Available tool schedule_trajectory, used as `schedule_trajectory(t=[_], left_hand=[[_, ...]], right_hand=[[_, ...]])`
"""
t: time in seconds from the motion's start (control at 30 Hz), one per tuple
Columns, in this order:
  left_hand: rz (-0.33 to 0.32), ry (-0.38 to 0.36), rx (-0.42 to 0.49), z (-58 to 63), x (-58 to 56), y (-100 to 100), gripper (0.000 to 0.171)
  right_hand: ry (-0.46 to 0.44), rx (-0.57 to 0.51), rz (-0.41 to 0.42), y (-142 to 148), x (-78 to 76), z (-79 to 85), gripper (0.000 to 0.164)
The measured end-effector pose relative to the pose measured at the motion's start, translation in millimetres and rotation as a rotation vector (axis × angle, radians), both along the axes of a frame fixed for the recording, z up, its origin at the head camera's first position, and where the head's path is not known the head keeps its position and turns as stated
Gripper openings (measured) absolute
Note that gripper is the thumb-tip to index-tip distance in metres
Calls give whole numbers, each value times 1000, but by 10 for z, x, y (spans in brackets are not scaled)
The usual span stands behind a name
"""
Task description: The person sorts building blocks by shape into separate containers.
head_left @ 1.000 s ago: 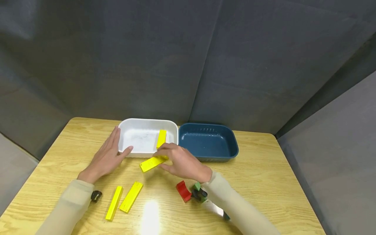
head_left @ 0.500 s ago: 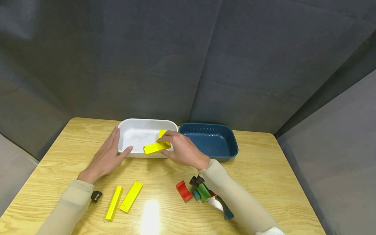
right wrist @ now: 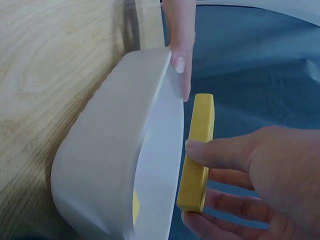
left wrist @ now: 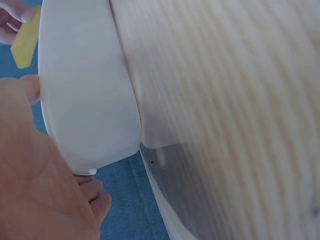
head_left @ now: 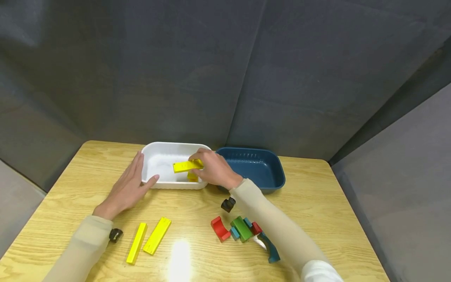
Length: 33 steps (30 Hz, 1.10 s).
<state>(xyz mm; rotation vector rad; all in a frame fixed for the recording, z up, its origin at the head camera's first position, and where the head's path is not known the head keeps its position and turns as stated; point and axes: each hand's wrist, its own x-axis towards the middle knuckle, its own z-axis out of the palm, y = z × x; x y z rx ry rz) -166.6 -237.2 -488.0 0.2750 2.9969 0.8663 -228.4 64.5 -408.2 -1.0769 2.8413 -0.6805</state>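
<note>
The right hand (head_left: 215, 169) pinches a yellow block (head_left: 183, 167) over the white tray (head_left: 156, 164) — a second block (head_left: 192, 177) lies inside — while the left hand (head_left: 127, 188), fingers straight, thumb apart, touches the tray's left end.

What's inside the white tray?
One yellow block shows inside the white tray. The rest of it is covered by the held block and right hand; anything else beneath them can't be seen.

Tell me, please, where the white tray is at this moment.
In the head view, the white tray stands left of centre near the far edge of the table, between the left hand and the dark blue tray.
</note>
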Motion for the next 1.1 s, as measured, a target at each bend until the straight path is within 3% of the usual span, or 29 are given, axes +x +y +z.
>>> schedule_trajectory(t=[0.5,0.83,1.1], left_hand=[[8,-9,-6,6,-13,-26,102],[14,-24,-8,4,-16,-38,103],[19,-38,-8,15,-16,-45,103]], right_hand=[[-28,78,-10,-294,-274,-139,36],[-73,86,-26,-453,-327,-240,38],[-58,80,-23,-523,-347,-268,39]])
